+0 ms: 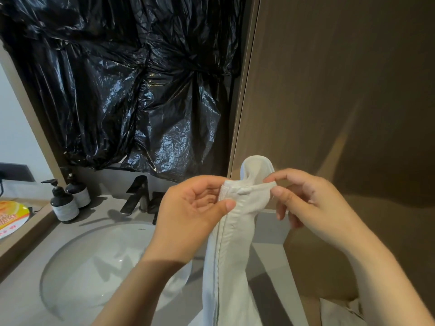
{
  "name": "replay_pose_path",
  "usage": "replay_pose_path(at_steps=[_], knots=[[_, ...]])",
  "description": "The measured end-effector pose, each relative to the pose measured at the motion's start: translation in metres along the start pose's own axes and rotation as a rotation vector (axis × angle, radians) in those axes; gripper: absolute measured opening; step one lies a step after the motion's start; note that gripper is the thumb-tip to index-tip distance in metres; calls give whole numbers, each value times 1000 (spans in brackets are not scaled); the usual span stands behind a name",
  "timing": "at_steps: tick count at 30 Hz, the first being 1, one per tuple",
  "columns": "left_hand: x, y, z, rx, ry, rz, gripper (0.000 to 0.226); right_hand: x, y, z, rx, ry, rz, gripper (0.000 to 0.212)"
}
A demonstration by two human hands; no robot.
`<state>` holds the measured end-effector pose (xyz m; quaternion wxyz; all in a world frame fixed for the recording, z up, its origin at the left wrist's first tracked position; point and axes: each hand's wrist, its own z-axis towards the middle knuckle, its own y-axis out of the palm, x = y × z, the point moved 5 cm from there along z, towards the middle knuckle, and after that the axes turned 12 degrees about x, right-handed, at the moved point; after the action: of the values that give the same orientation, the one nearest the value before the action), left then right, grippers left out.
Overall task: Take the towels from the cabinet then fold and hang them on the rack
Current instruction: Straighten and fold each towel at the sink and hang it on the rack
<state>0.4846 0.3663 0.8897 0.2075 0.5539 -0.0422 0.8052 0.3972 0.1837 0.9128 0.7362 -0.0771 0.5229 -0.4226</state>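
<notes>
Hands: left hand [195, 208] and right hand [306, 203] are raised at chest height, each pinching the top hem of the towel [230, 243] between thumb and fingers, close together. They are probably hunting for the corners before a fold.
Black plastic sheet [117, 78]: crumpled and glossy, it covers the wall above the counter. What it masks cannot be told.
Wooden panel [341, 90]: a tall brown face on the right, just behind the hands. It may be the cabinet, though that is not certain.
Counter [23, 290]: a grey top below the forearms, which gives a surface for folding if one is wanted.
Basin [94, 267]: white and round, set into the counter under the left forearm.
Towel: white, bunched lengthwise, hanging from the pinch down between the forearms and clear of the basin. A small loop of it stands above the fingers. It is not yet folded, and no rack is in view.
White cloth [339, 311]: it lies low on the right and is perhaps another towel waiting.
Faucet [138, 194]: dark, at the back of the basin.
Pump bottles [64, 205]: two dark bottles side by side at the back left of the counter.
</notes>
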Motion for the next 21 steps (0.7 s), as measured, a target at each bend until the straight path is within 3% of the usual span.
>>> replay_pose_path(at_steps=[5, 9, 11, 14, 21], knots=[[10, -11, 16, 22, 45, 24, 30, 18, -18, 24, -139, -96, -438, 23], [19, -22, 31, 65, 93, 92, 32, 26, -39, 36, -108, -138, -688, 22], [23, -25, 39, 96, 132, 155, 34, 22, -45, 37, -49, -219, -718, 32], [28, -32, 52, 175, 148, 171, 32, 9, -50, 37, 79, -303, -599, 31], [47, -32, 73, 174, 170, 111, 28, -23, -63, 35, 331, -265, -190, 21]])
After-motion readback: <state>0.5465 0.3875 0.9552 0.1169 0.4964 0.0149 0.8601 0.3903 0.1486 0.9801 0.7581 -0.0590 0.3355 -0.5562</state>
